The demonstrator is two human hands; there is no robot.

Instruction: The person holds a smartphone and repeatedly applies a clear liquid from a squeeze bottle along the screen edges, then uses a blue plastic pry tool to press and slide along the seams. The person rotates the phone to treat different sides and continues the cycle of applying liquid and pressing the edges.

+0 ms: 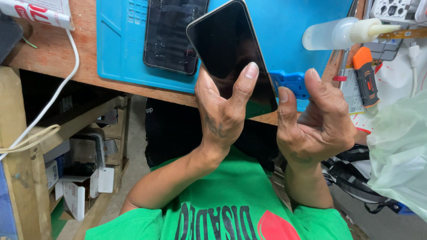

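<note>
A dark-screened phone (231, 53) is held up near the centre of the frame, tilted, above the near edge of the bench (53, 53). It is gripped by the left hand (222, 115), whose fingers (244, 84) are closed around its lower end, one lying across the glass. The right hand (320, 124) is seen just right of the phone, its fingers curled loosely with nothing held. A blue tool (291, 82) lies behind the right thumb. A second phone (173, 35) rests on the blue mat (120, 44) at upper centre. A squeeze bottle (342, 33) and an orange tool (367, 75) lie at upper right.
</note>
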